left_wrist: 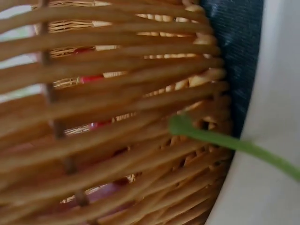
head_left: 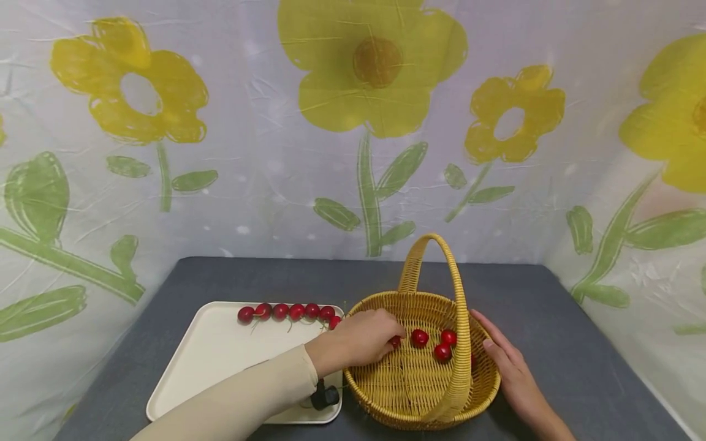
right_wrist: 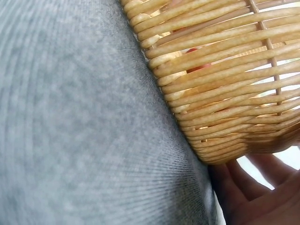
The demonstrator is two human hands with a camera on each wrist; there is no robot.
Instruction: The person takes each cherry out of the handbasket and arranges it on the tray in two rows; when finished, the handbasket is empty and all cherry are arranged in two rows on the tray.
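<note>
My left hand [head_left: 358, 337] reaches over the near-left rim of a yellow wicker basket [head_left: 410, 392], its fingers pinching a red cherry [head_left: 394, 342] low inside. More cherries [head_left: 420, 338] lie on the basket floor to the right of those fingertips. My right hand [head_left: 513, 373] rests against the basket's right side, fingers extended along the outer wall and thumb at the rim. In the right wrist view, the fingers [right_wrist: 251, 183] touch the woven wall. Red shows through gaps in the weave [left_wrist: 91, 78] in the left wrist view.
Left of the basket lies a white tray [head_left: 215, 355] with a row of cherries [head_left: 280, 312] along its far edge. A small black object [head_left: 325, 396] is at the tray's near-right corner, partly behind the left forearm. A green stem [left_wrist: 234, 143] crosses the tray's edge. The basket's handle [head_left: 460, 318] arches high.
</note>
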